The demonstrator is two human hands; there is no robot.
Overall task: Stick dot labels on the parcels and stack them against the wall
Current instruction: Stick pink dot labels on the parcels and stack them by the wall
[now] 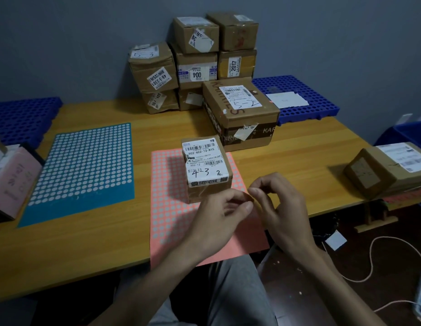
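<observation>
A small brown parcel (206, 165) with a white shipping label marked "4-3" stands on a pink dot-label sheet (171, 201) at the table's near edge. Just in front of it my left hand (218, 215) and my right hand (282, 208) meet fingertip to fingertip. Both pinch at a tiny dot label (250, 198), which is barely visible between the fingers. A teal dot-label sheet (87, 170) lies to the left. Several parcels (195, 64) are stacked against the grey wall. A larger taped box (240, 111) sits in front of that stack.
Another parcel (388, 170) lies tilted at the right end of the wooden table (99, 250). A pink box (12, 182) stands at the left edge. Blue perforated pallets (296, 95) flank the stack. Cables and a floor lie to the lower right.
</observation>
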